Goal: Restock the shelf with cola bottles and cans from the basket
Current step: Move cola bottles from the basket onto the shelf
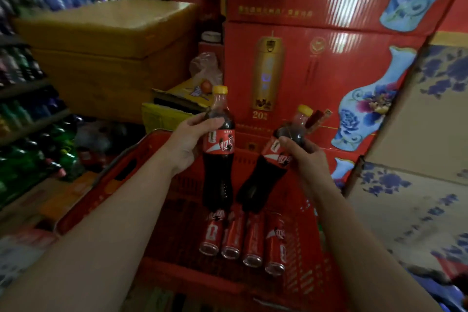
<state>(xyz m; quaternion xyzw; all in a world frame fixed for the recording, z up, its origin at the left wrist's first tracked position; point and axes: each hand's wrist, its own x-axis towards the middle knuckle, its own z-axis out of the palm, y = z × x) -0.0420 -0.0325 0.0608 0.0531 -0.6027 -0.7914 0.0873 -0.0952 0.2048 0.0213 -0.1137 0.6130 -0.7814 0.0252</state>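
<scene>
1. Upright bottle (219, 154): dark cola, yellow cap, red label, gripped by the left hand (187, 144) above the red basket (109, 180).
2. Tilted bottle (268, 167): same kind, cap leaning right, gripped by the right hand (306, 159).
3. Four red cans (243, 238) lie side by side on the basket floor.

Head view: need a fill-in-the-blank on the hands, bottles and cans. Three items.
1. Of the left hand and right hand, the ____ one holds the upright cola bottle.
2. Both bottles' caps are ____.
3. ____ cans lie in the red basket.
Missing: left; yellow; four.
</scene>
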